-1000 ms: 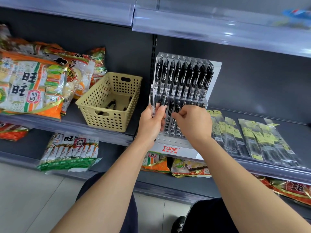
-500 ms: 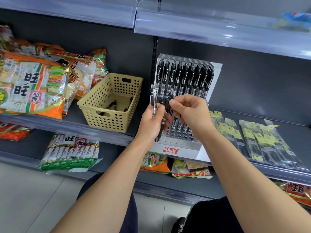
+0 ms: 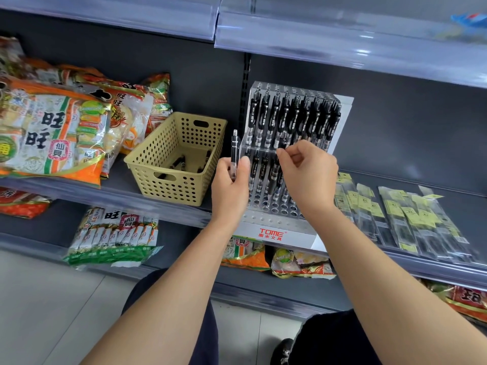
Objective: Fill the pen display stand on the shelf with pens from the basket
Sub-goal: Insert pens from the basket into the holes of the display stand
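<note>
The pen display stand (image 3: 272,227) is standing on the middle shelf (image 3: 126,197), just right of the basket (image 3: 163,169) and close to the shelf's front edge. Its back tier is carrying a full row of black pens (image 3: 290,119); the tier below is holding several more, and the front holes are showing bare. The right hand (image 3: 309,177) is reaching over that lower tier, its fingers (image 3: 283,155) pinching the dark top of one pen (image 3: 282,144) standing there. The left hand (image 3: 229,185) is hovering at the stand's left corner, its fingers curling around a spare pen (image 3: 234,151) and keeping it upright. A few loose pens (image 3: 179,163) are lying on the basket's floor. Large snack bags (image 3: 52,133) are leaning left of the basket, clear packets with yellow labels (image 3: 405,217) are lying flat to the stand's right, and more snack packs (image 3: 113,233) are sitting on the shelf below.
</note>
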